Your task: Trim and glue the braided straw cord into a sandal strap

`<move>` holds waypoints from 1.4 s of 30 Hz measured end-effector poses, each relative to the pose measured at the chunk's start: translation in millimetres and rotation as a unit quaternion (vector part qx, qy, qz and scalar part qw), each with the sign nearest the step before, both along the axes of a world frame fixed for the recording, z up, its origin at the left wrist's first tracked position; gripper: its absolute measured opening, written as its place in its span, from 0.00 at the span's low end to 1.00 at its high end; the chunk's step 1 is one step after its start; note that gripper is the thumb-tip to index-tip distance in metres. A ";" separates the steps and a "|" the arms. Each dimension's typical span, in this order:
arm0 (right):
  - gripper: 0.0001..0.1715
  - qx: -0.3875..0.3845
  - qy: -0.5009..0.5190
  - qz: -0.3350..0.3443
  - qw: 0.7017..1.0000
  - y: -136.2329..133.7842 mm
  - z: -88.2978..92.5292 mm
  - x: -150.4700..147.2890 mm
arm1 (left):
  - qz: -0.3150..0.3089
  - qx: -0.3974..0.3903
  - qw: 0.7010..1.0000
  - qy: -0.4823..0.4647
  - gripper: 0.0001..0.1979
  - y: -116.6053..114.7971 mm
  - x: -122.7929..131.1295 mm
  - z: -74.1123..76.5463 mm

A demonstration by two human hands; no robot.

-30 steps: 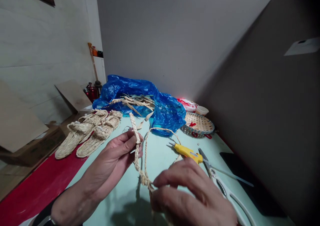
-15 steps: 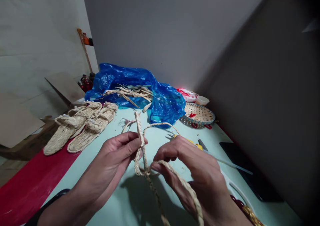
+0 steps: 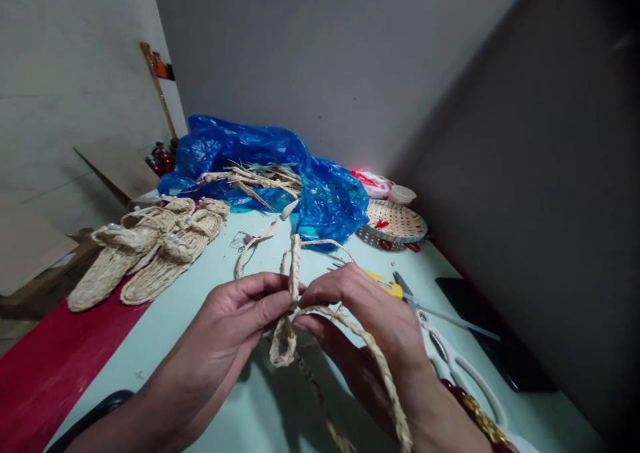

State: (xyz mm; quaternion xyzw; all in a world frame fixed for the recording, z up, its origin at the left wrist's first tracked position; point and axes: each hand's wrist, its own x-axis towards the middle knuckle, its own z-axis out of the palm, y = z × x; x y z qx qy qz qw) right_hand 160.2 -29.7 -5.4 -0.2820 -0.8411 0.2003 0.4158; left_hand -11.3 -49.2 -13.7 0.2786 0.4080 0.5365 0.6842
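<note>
A pale braided straw cord is held in front of me, folded into a small loop that hangs below my fingers. My left hand pinches the upright part of the braid between thumb and fingers. Close beside it, my right hand is closed on another stretch of the same cord, which curves over the fingers and runs down towards me. The two hands' fingertips nearly meet at the crossing of the cord. Another length trails below, towards the bottom edge. Part of the crossing is hidden behind the fingers.
Woven straw slippers lie at the left. Behind is a blue plastic bag with dry straw. To the right are a woven basket, white-handled scissors, a yellow-handled tool and a black flat object.
My right hand has moved up and left, bringing its cord against the braid in my left hand. The loop now hangs narrower beneath the fingers. The view has shifted slightly.
</note>
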 end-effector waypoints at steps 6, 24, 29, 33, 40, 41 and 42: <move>0.12 -0.055 -0.022 -0.001 0.998 -4.6 4.6 0.9 | -0.004 0.009 1.000 0.029 0.04 -1.6 -1.2 -5.0; 0.07 -0.147 0.021 -0.012 0.989 -7.2 1.4 0.8 | 0.006 -0.014 0.999 0.028 0.03 -3.4 -1.8 -3.8; 0.06 -0.135 0.061 -0.041 0.988 0.6 -8.2 0.9 | 0.002 -0.021 0.999 0.037 0.05 -5.2 -0.8 -5.6; 0.08 -0.166 0.101 -0.037 0.980 2.4 -5.4 0.7 | -0.003 -0.006 0.996 0.088 0.07 -6.0 -2.0 -7.7; 0.08 -0.188 0.163 -0.043 0.968 2.3 -5.9 1.8 | -0.044 0.067 0.956 0.282 0.16 -8.3 -1.5 -1.4; 0.08 -0.188 0.170 -0.035 0.967 2.1 -7.2 1.4 | -0.043 0.076 0.951 0.298 0.15 -9.0 -0.1 -0.3; 0.08 -0.188 0.179 -0.029 0.965 1.6 -8.5 0.8 | -0.036 0.081 0.947 0.310 0.15 -9.8 1.4 0.4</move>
